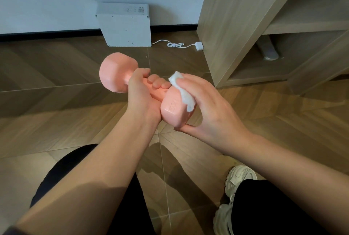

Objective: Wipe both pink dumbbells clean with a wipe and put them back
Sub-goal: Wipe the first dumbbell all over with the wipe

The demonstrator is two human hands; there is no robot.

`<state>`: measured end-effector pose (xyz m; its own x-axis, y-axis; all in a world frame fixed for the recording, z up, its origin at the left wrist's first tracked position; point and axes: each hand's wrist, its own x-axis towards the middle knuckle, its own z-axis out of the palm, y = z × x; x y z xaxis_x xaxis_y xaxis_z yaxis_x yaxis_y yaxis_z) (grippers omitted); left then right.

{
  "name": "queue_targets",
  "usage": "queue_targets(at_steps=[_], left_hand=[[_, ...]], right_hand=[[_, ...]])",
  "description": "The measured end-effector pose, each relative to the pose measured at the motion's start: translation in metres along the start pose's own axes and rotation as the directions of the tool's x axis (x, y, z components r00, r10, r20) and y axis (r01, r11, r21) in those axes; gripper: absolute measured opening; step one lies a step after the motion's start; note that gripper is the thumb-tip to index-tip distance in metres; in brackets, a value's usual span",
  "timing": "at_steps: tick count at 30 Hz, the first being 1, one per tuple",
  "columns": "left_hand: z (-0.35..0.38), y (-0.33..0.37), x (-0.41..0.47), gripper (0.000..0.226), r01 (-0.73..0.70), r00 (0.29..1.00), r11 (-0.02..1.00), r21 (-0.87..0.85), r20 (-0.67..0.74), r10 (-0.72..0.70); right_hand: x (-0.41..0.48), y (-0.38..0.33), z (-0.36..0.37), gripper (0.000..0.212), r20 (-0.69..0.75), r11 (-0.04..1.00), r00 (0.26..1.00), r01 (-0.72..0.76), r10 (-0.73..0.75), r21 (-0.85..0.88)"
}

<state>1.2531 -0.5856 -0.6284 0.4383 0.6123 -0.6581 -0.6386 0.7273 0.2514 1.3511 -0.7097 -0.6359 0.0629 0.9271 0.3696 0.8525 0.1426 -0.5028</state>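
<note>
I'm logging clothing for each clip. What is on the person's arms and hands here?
Both forearms are bare. The left hand and right hand wear no gloves, rings or watch that show. A dark sleeve edge appears only at the frame's lower left corner, on the left arm.

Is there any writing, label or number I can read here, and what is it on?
Pink dumbbell: raised characters moulded into the near end face, partly covered by the wipe in the right hand; not legible.
White box against the wall: small printed markings and a label on its top; too small and blurred to read.
Nothing else carries text.
</note>
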Motion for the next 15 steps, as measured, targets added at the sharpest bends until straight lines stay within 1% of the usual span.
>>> queue_targets(at_steps=[2, 4, 6, 8, 10, 13, 15], left_hand=[[0.001, 0.001, 0.001, 0.036, -0.044, 0.999, 0.999, -0.022, 0.018, 0.044], [0.001, 0.001, 0.001, 0.034, -0.059, 0.997, 0.998, -0.035, 0.044, 0.061], [0.000, 0.002, 0.001, 0.036, -0.050, 0.995, 0.998, -0.046, 0.080, 0.054], [0.001, 0.002, 0.002, 0.038, -0.035, 0.995, 0.997, -0.069, 0.092, 0.042], [0.001, 0.002, 0.002, 0.037, -0.041, 0.997, 0.997, -0.065, 0.055, 0.045], [0.002, -0.001, 0.000, 0.030, -0.032, 0.998, 0.997, 0.065, -0.053, 0.035], [0.001, -0.001, 0.000, 0.029, 0.018, 0.995, 0.991, 0.132, -0.103, -0.004]], right_hand=[[-0.001, 0.001, 0.001, 0.088, 0.040, 0.988, 0.993, -0.118, 0.114, 0.100], [-0.004, 0.003, 0.002, 0.096, 0.084, 0.955, 0.974, -0.222, 0.209, 0.198], [-0.007, 0.004, 0.005, 0.097, 0.056, 0.956, 0.974, -0.227, 0.220, 0.185], [-0.006, 0.005, 0.005, 0.094, -0.023, 0.985, 0.990, -0.137, 0.140, 0.102], [-0.004, 0.006, 0.003, 0.089, -0.074, 0.999, 0.997, -0.002, 0.005, 0.032], [-0.001, 0.010, -0.001, 0.078, -0.083, 0.978, 0.978, 0.184, -0.192, -0.095], [-0.002, 0.013, -0.003, 0.072, -0.049, 0.950, 0.963, 0.253, -0.266, -0.182]])
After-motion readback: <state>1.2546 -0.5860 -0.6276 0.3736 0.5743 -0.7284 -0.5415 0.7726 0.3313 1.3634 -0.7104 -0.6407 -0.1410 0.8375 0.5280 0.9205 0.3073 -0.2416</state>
